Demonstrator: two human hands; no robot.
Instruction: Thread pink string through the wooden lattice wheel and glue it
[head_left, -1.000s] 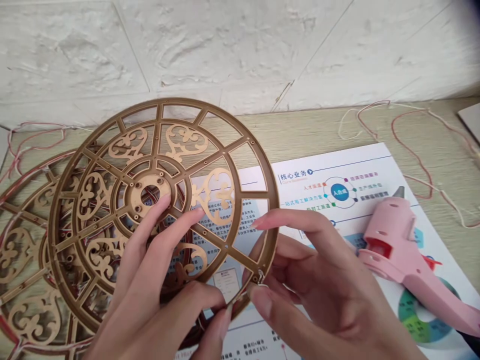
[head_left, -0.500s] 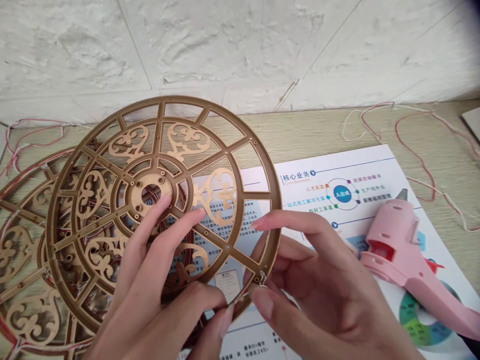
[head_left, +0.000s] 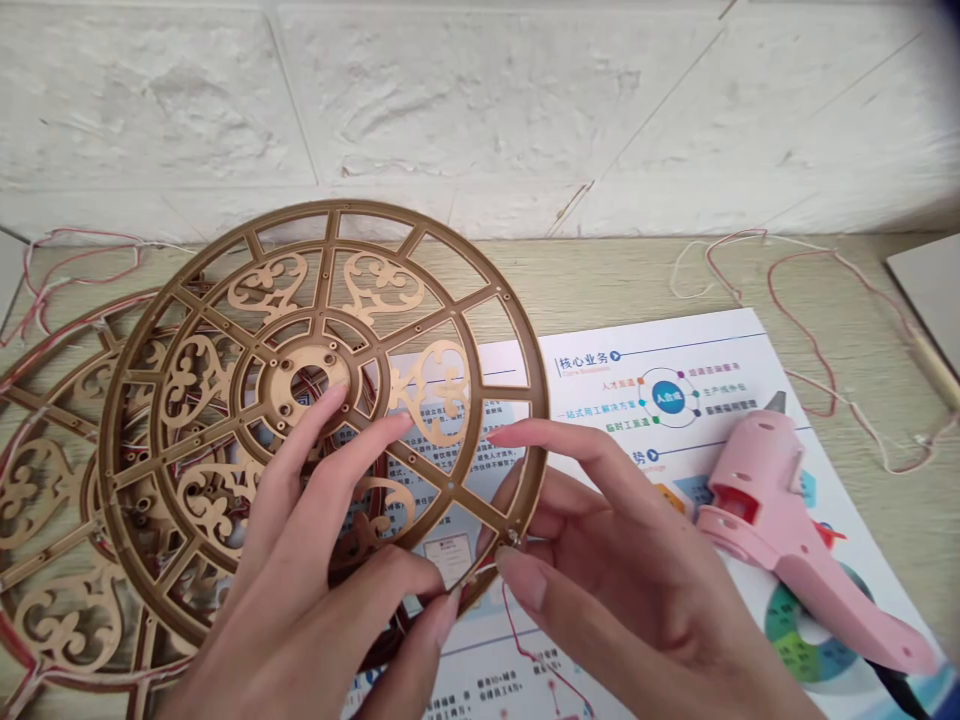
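Observation:
A round, bronze-coloured openwork frame with gold scroll inserts is held tilted in both hands. My left hand lies over its lower part, thumb and a finger pinching the lower rim, two other fingers stretched toward the hub. My right hand grips the lower right rim, thumb in front and some fingers behind. Between the two thumbs a white strand runs along the rim, and a thin red wire hangs below it. The right fingertips behind the frame are partly hidden.
Similar scrollwork frames with red and white wires lie at the left, partly underneath. A pink glue gun rests on a printed sheet at the right. Loose wires lie at the back right, before a white brick wall.
The view has shifted slightly. The rim has moved a little under my right thumb, and the red wire now shows hanging below it. Both hands keep their hold.

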